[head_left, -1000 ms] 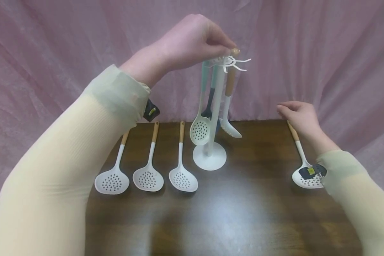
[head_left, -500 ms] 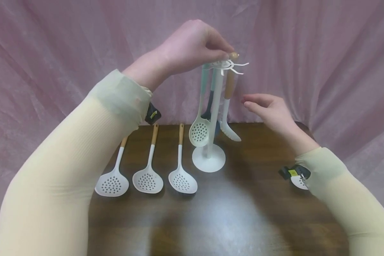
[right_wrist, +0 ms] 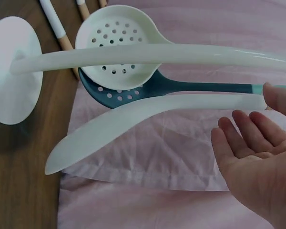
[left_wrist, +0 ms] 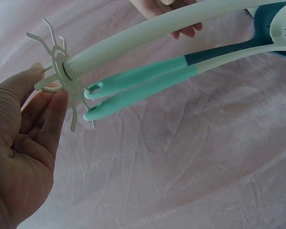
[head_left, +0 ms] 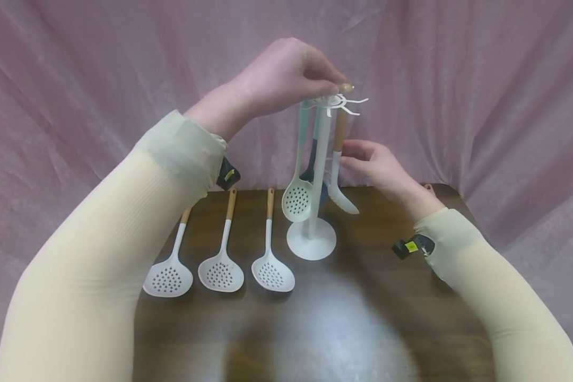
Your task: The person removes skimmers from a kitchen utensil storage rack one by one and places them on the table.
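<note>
Behind white skimmer (right_wrist: 115, 46), hidden dark-blue skimmer (right_wrist: 133, 93).

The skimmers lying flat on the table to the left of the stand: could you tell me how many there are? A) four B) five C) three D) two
C: three white skimmers with wooden handles lie side by side on the table, left of the stand.

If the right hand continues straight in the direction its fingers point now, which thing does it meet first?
Probably the white utensil with the wooden handle that hangs on the stand. The right hand is open, its fingertips just beside that handle. Whether they already touch it is unclear, because depth is hard to judge.
</note>
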